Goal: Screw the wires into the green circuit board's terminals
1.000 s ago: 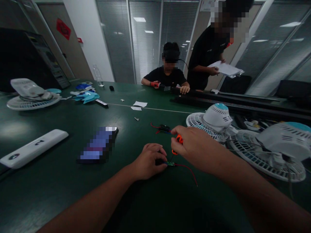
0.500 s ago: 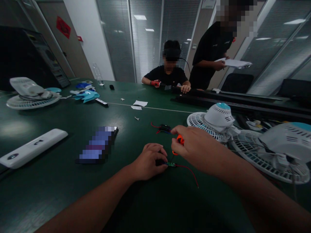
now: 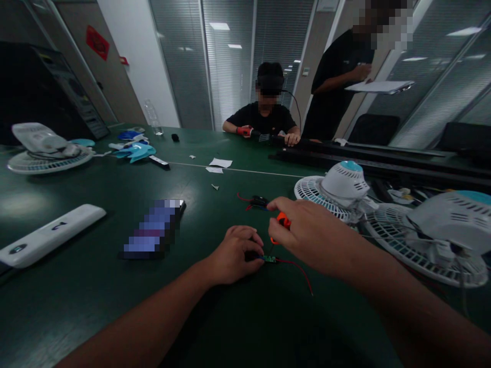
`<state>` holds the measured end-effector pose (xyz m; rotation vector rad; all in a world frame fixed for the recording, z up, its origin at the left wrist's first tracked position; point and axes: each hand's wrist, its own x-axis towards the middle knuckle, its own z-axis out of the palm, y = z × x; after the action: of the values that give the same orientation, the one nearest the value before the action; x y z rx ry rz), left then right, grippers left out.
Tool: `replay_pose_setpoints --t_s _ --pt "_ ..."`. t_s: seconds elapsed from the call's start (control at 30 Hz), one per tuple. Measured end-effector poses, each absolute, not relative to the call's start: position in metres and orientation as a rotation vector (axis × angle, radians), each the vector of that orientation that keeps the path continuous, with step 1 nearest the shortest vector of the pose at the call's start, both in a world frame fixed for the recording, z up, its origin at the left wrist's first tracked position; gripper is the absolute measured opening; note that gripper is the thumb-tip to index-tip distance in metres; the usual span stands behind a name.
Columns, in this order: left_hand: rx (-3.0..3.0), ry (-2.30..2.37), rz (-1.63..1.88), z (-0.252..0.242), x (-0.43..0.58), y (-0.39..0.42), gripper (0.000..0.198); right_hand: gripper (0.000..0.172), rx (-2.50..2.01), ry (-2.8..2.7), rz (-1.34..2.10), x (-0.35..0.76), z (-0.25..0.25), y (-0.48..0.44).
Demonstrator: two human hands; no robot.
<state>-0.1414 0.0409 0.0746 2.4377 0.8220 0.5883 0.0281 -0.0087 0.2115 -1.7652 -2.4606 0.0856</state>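
Note:
On the green table, my left hand (image 3: 237, 255) pinches the left end of a small green circuit board (image 3: 270, 259). A red wire (image 3: 297, 264) runs from the board's right end and curves toward me. My right hand (image 3: 307, 232) is closed around the orange handle of a screwdriver (image 3: 283, 221), whose thin dark shaft points down to the board. The tip is too small to make out clearly. Just beyond my right fingertips lies a black module (image 3: 259, 201) with red and blue wires.
A phone (image 3: 155, 229) and a white power bank-like device (image 3: 53, 234) lie to the left. White fan parts (image 3: 345, 181) stand to the right, another fan (image 3: 46, 148) at far left. Paper scraps (image 3: 220, 163) lie ahead. A seated person (image 3: 266, 115) and a standing person with a clipboard (image 3: 379, 87) are across the table.
Both of my hands stay nearly in place on the board and screwdriver. The standing person has shifted right, moving the clipboard, with one hand now above it.

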Motion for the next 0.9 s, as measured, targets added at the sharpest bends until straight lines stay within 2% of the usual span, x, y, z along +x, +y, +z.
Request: replay_pose_setpoints --t_s 0.27,0.43,0.73,0.9 --pt "2.444 0.810 0.596 0.0764 -0.1408 0.0409 0.015 0.048 -1.860 -2.396 -0.058 0.0240 0.2098 -0.0122" --pt "2.417 0.827 0.594 0.0777 -0.1408 0.0398 0.012 0.038 -1.768 -2.541 -0.228 0.0240 0.2084 -0.0095" --pt "2.420 0.826 0.587 0.0809 -0.1409 0.0391 0.012 0.031 -1.802 -2.447 0.073 0.0204 0.2096 -0.0064" --pt "2.425 0.814 0.592 0.0807 -0.1409 0.0398 0.012 0.034 -1.824 -2.422 0.076 0.0214 0.2078 -0.0046"
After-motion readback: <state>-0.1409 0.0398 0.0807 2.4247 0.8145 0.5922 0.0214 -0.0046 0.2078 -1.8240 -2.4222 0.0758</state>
